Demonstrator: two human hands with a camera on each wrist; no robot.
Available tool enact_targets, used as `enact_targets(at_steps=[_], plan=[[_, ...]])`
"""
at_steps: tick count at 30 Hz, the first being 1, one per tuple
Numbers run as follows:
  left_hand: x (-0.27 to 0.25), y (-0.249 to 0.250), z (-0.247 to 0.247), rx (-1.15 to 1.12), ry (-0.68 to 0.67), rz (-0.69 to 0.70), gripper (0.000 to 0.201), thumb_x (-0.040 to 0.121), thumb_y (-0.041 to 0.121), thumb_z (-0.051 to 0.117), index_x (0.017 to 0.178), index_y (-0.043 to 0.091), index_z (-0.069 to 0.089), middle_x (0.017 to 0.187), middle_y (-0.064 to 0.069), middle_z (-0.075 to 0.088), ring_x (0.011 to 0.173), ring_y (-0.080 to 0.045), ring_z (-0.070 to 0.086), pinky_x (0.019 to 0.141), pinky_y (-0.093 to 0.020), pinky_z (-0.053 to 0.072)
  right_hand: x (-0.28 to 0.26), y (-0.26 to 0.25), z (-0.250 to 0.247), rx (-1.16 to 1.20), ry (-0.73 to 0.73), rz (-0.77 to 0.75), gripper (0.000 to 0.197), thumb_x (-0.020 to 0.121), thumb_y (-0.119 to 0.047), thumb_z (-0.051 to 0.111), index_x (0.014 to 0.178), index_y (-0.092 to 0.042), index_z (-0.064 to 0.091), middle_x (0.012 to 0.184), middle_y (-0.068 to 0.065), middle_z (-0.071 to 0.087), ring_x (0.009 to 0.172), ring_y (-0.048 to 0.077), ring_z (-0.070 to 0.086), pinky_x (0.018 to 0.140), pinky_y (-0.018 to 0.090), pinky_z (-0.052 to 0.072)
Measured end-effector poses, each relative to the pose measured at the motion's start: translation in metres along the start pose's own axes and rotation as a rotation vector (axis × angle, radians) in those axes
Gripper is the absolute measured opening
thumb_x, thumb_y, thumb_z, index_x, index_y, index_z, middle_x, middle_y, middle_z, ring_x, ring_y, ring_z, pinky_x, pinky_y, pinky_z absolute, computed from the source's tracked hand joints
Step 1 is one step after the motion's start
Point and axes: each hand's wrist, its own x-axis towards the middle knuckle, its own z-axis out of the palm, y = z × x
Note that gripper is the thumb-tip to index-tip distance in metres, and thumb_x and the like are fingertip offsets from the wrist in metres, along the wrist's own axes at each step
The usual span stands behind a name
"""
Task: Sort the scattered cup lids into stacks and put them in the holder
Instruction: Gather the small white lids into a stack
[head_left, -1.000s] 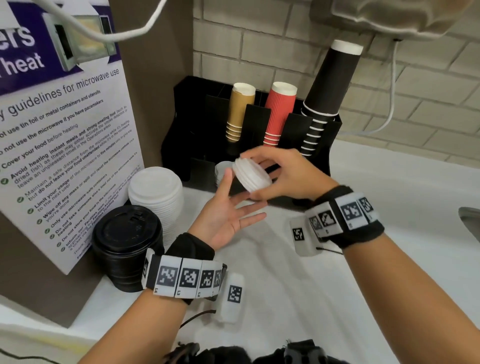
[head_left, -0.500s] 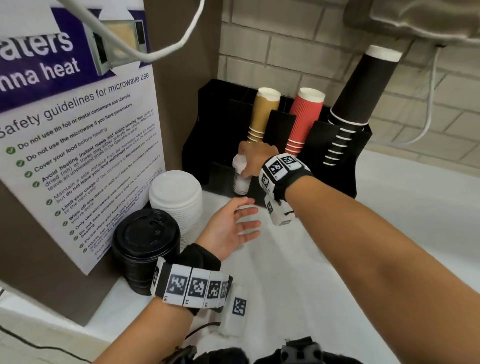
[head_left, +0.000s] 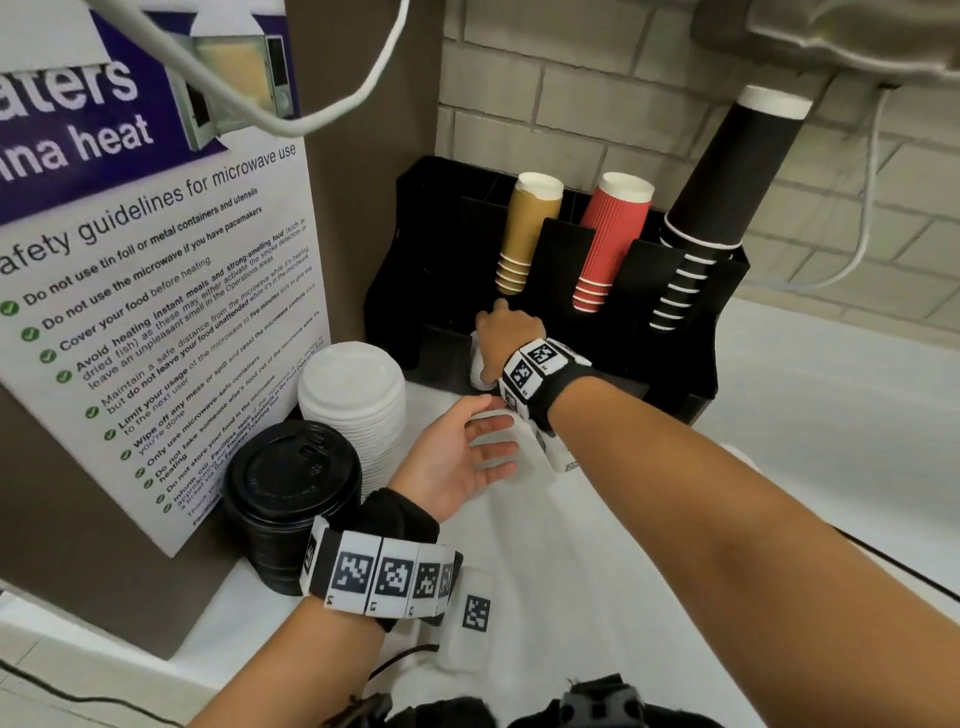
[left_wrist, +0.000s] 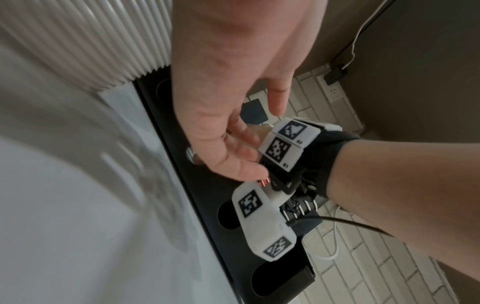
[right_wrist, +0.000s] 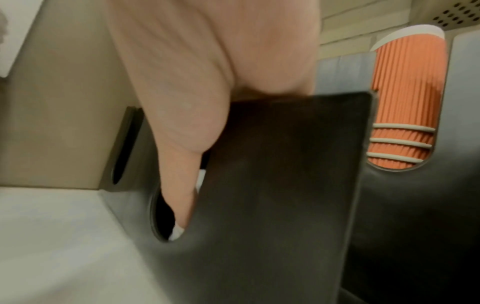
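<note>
My right hand (head_left: 493, 345) reaches down into the front-left slot of the black holder (head_left: 415, 270), gripping a small stack of white lids (head_left: 475, 366). In the right wrist view its thumb (right_wrist: 179, 185) runs down the slot opening of the holder (right_wrist: 272, 164) onto a white lid (right_wrist: 178, 234); the other fingers are hidden behind the wall. Just below that wrist, my left hand (head_left: 467, 447) hovers palm up with fingers relaxed and nothing in it. A tall stack of large white lids (head_left: 353, 389) and a stack of black lids (head_left: 291, 483) stand on the counter at the left.
The holder's back slots carry tan cups (head_left: 524, 234), red cups (head_left: 613, 239) and a tall stack of black cups (head_left: 722, 176). A microwave safety poster (head_left: 156, 312) on a brown panel closes off the left side. The white counter (head_left: 779, 389) extends right.
My right hand carried the small white lids from above my left palm forward and down into the holder's front-left slot. The left hand stayed open near the counter.
</note>
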Motion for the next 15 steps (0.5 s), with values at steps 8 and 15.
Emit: enact_targets(at_steps=[8, 15], plan=[[-0.001, 0.000, 0.000, 0.010, -0.004, 0.028, 0.021, 0.096, 0.031, 0.054, 0.102, 0.016, 0.068, 0.094, -0.003, 0.068, 0.076, -0.020, 0.067, 0.066, -0.033, 0.055, -0.019, 0.013, -0.020, 0.043, -0.091, -0.083, 0.038, 0.080, -0.034, 0.070, 0.111, -0.016, 0.058, 0.114, 0.009, 0.054, 0.121, 0.031, 0.040, 0.094, 0.037, 0.034], [-0.001, -0.002, 0.002, 0.010, -0.068, 0.036, 0.021, 0.095, 0.029, 0.055, 0.106, 0.016, 0.066, 0.096, -0.003, 0.066, 0.076, -0.019, 0.068, 0.066, -0.031, 0.056, -0.101, 0.105, -0.038, 0.609, -0.004, 0.045, 0.041, 0.091, -0.029, 0.062, 0.129, -0.013, 0.055, 0.120, 0.008, 0.062, 0.105, 0.017, 0.057, 0.089, 0.022, 0.043]])
